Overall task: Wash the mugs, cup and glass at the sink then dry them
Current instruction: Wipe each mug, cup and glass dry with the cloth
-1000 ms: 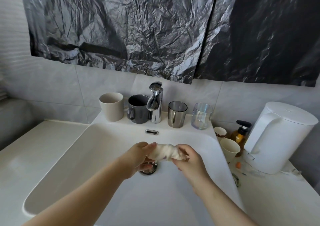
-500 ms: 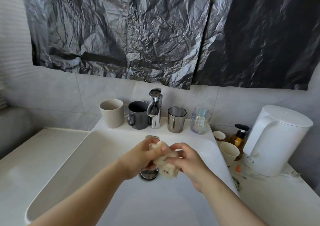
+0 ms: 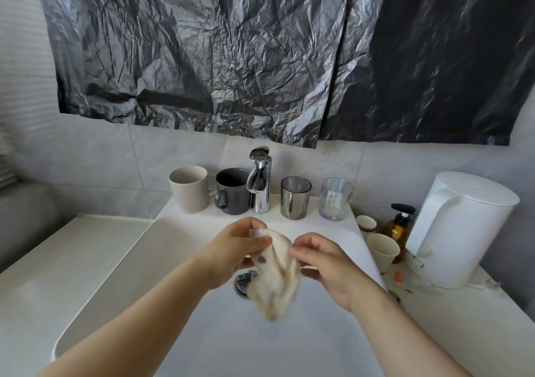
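Note:
On the sink's back ledge stand a beige mug [image 3: 189, 188], a dark grey mug [image 3: 232, 190], a chrome cup [image 3: 295, 197] and an iridescent glass [image 3: 335, 198], with the chrome tap [image 3: 259, 180] between the mugs and the cup. Over the white sink basin [image 3: 121, 275] my left hand [image 3: 234, 249] and my right hand [image 3: 324, 264] both pinch a cream cloth [image 3: 275, 278] with dark dots. The cloth hangs loose and partly unfolded above the drain [image 3: 241, 282].
Right of the sink stand a white kettle [image 3: 460, 229], an amber pump bottle [image 3: 398, 226], and two small paper cups [image 3: 382, 250]. A black plastic sheet [image 3: 260, 58] covers the wall above. A white counter [image 3: 43, 275] lies to the left.
The cloth was twisted tight between both hands, then bunched; now it hangs opened downward. The view has tilted up slightly.

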The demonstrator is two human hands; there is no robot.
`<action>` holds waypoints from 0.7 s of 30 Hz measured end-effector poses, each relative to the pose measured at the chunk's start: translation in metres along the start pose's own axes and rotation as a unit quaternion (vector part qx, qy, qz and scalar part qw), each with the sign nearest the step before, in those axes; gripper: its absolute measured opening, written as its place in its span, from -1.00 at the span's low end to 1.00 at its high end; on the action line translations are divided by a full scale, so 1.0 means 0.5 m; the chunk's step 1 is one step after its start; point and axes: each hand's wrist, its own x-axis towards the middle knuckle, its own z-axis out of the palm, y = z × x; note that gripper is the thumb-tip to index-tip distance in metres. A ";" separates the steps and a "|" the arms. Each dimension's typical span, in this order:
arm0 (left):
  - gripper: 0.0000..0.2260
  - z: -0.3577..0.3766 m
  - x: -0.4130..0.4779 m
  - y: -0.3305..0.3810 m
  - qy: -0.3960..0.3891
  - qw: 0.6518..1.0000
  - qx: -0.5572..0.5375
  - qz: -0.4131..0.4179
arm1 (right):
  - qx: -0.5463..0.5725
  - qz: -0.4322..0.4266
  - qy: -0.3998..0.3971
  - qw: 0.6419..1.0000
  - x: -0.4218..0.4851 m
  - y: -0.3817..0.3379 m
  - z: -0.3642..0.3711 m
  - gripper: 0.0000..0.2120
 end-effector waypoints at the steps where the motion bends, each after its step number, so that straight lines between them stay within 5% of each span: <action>1: -0.84 -0.001 -0.004 0.004 -0.009 1.000 0.013 0.005 | -0.013 -0.007 0.004 1.000 -0.001 0.001 -0.001 -0.89; 5: -0.83 -0.002 -0.009 0.016 -0.032 0.998 0.052 0.029 | -0.022 -0.036 -0.038 0.998 -0.009 -0.007 0.001 -0.50; 10: -0.77 0.001 -0.011 0.023 0.009 0.972 0.225 0.062 | -0.180 -0.047 0.010 0.982 -0.004 -0.011 0.006 -0.85; 15: -0.82 -0.006 -0.014 0.022 0.090 0.951 0.283 0.086 | -0.225 -0.125 0.101 0.961 -0.009 -0.004 -0.003 -0.69; 16: -0.82 -0.006 -0.015 0.022 0.092 0.948 0.293 0.083 | -0.267 -0.135 0.114 0.947 -0.011 -0.005 -0.004 -0.68; 19: -0.85 -0.006 -0.017 0.025 0.109 0.952 0.278 0.072 | -0.508 -0.158 0.143 0.835 -0.011 -0.001 -0.015 -0.60; 21: -0.85 -0.009 -0.021 0.028 0.099 0.971 0.209 0.059 | -0.465 -0.160 0.137 0.860 -0.010 0.001 -0.023 -0.56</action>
